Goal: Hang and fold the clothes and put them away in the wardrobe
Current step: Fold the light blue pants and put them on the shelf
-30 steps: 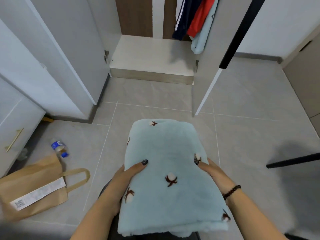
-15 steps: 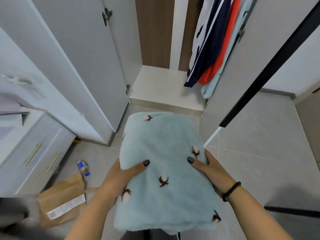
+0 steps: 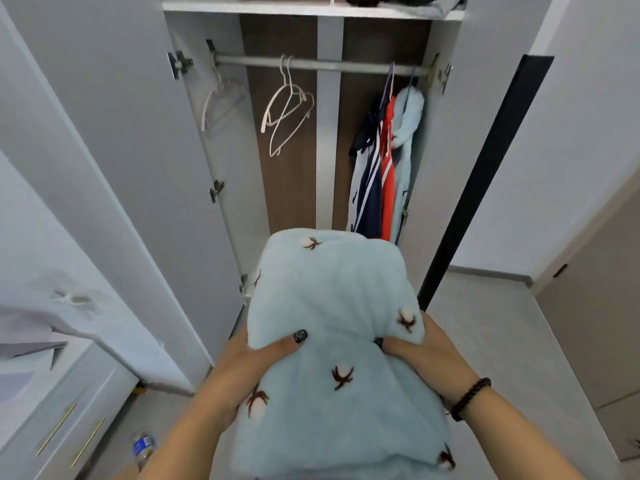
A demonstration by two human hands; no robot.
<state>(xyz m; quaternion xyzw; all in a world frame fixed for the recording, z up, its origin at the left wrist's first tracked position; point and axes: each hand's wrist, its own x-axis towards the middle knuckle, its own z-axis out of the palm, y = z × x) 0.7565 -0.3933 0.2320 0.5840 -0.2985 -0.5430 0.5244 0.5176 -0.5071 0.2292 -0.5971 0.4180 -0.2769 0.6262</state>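
- The folded pale-blue fleece garment (image 3: 339, 341) sits at 6 o'clock, held in front of the open wardrobe (image 3: 329, 133).
- Left hand (image 3: 242, 368) grips its left edge, thumb on top; right hand (image 3: 419, 351) grips the right edge.
- Risk: the thick folds could slump open if 1 grip loosens.
- Hanging clothes (image 3: 381, 174) at 1 o'clock may snag it going in.

Three empty hangers (image 3: 287, 109), three hung garments (image 3: 381, 174), one folded garment (image 3: 332, 306).
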